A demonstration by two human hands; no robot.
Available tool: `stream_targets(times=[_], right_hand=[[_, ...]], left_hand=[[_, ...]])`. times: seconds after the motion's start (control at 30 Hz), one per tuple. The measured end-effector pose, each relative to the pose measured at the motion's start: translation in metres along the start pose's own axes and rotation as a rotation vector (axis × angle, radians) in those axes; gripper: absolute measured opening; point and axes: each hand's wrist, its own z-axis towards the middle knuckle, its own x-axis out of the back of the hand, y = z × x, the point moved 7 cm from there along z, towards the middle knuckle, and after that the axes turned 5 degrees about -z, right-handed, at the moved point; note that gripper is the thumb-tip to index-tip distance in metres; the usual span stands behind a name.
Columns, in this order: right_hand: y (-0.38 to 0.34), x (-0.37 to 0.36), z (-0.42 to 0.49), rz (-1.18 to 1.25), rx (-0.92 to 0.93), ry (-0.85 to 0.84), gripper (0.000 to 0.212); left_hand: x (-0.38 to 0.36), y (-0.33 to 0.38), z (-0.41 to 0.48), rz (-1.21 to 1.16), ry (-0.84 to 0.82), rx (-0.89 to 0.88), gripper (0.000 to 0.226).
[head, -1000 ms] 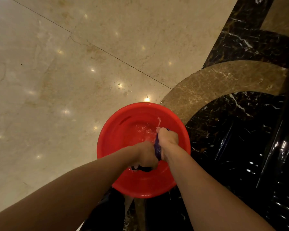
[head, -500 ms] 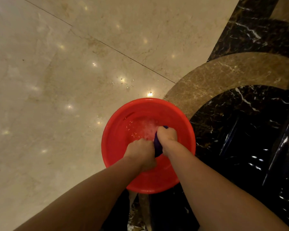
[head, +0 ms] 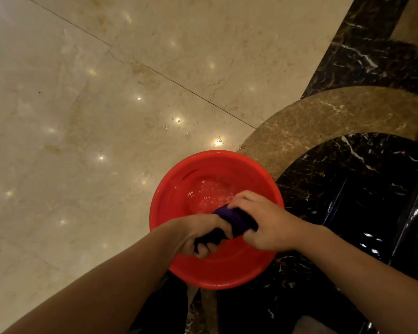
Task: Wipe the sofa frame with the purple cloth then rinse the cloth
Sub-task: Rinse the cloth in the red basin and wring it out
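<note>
The purple cloth is gripped as a twisted roll between the closed left hand and right hand, held over the red basin so wrung water is caught there.

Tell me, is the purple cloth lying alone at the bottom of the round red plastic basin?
No, both the left hand and the right hand grip the twisted purple cloth above the water in the round red plastic basin.

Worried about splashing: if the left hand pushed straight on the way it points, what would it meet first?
Likely the right hand: the left hand grips the purple cloth aiming that way. Depth is unclear.
</note>
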Motion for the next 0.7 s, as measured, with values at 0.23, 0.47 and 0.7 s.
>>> stream_targets(times=[0.23, 0.47, 0.7], right_hand=[[-0.027, -0.010, 0.004, -0.434, 0.041, -0.076, 0.060], [-0.012, -0.044, 0.013, -0.413, -0.137, -0.393, 0.012], [0.004, -0.091, -0.019, 0.337, -0.374, -0.536, 0.018]], left_hand=[[-0.028, 0.004, -0.033, 0.404, -0.337, 0.179, 0.016], [-0.025, 0.016, -0.016, 0.975, 0.024, -0.063, 0.014], [-0.037, 0.009, -0.019, 1.427, 0.193, -0.371, 0.019]])
